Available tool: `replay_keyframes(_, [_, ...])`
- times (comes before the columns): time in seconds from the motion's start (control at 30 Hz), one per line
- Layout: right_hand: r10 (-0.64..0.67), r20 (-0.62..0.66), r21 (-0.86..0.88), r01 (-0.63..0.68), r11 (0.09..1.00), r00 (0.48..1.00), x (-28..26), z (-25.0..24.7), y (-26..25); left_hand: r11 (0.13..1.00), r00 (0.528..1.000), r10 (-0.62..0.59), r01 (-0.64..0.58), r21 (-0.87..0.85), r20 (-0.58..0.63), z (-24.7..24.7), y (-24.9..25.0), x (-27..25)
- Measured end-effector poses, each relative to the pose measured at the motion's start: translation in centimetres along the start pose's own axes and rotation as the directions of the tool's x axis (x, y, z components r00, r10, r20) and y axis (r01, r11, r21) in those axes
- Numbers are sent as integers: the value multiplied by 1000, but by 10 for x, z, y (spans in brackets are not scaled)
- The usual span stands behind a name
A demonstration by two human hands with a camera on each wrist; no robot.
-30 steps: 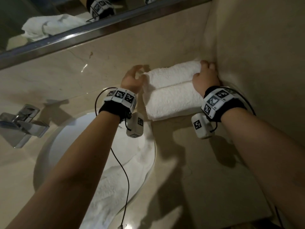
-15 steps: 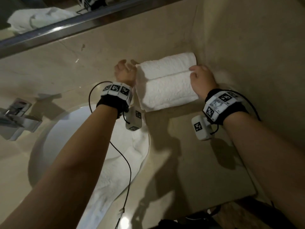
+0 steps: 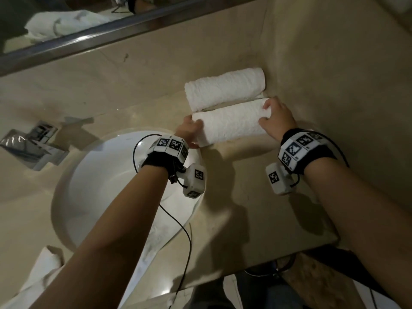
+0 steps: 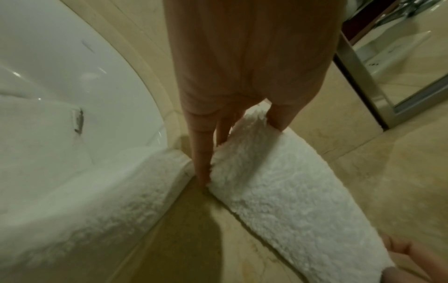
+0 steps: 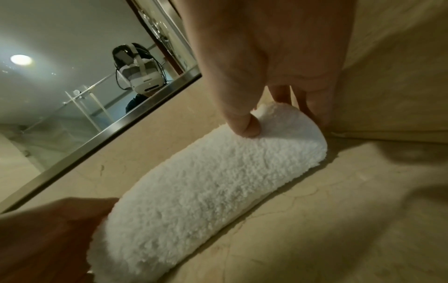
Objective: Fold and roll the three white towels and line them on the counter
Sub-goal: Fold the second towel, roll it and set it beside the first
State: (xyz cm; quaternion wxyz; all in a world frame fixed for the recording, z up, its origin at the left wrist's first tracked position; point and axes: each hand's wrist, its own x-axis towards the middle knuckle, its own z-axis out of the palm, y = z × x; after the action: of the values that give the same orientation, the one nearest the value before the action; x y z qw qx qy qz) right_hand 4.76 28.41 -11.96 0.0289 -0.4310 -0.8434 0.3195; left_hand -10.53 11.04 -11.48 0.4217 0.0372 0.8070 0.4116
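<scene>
Three views, one rolled towel.
From the head we look steeply down on the desk (image 3: 256, 215); our wrist cameras sit close at either end of the near rolled towel (image 3: 231, 124), facing each other along it.

Fluffy terry-cloth rolled towel (image 5: 213, 181) on a glossy, seemingly marble counter (image 3: 256, 219), near a brushed-metal mirror frame (image 3: 133, 23).

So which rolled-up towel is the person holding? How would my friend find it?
Find the counter's back right corner. Two rolled white towels lie there side by side. It's the nearer roll, with the left hand and right hand gripping its ends; the far roll is untouched.
</scene>
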Motion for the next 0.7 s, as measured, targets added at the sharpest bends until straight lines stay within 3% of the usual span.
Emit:
replay_keyframes(0.17, [9, 2, 29, -9, 1000, 1000, 1, -4, 0, 989, 999, 34, -31, -144, 19, 2, 0, -2])
replay_keyframes(0.37, [31, -51, -36, -33, 999, 998, -9, 2, -1, 996, 999, -19, 16, -87, -27, 11, 12, -10])
replay_keyframes(0.57, [41, -205, 74, -26, 997, 978, -17, -13, -19, 976, 996, -83, 80, -204, -9, -4, 7, -18])
replay_keyframes(0.7, [7, -81, 117, 3, 993, 997, -25, -14, -15, 946, 990, -59, 96, -310, 128, 5, 3, -32])
